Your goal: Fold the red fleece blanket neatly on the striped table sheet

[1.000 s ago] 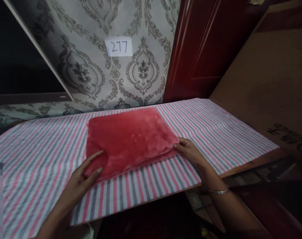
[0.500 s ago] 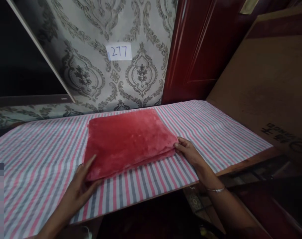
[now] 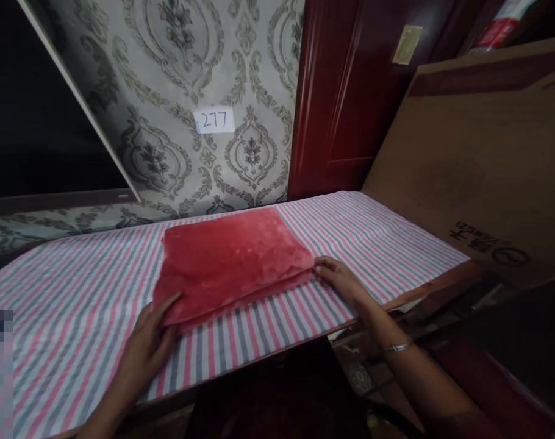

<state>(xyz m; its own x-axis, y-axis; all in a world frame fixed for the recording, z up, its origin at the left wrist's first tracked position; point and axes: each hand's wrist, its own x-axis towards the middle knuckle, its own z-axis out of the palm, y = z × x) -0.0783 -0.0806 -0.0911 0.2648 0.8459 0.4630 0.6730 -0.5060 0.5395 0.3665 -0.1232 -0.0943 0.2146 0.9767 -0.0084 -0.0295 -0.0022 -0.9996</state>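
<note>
While the left hand (image 3: 149,338) lies flat, fingers spread, against the near-left corner of the folded red blanket (image 3: 229,262), the right hand (image 3: 339,281) rests at the blanket's near-right corner, its fingertips loosely curled onto the edge rather than clamped around it. Neither hand has the cloth lifted. The blanket sits near the middle of the striped tablecloth (image 3: 387,244), folded into a thick rectangle with its layered edges facing the person. Its plush, fuzzy pile suggests something soft and limp, fairly light, likely to sag or unfold if raised by one corner, so the two near corners, pinching all layers together, look like the surest places to hold. Behind the table stands patterned wallpaper with a paper label reading 277 (image 3: 214,120), a dark red door (image 3: 336,110) to its right, and a large cardboard sheet (image 3: 479,158) leaning at the right end.
</note>
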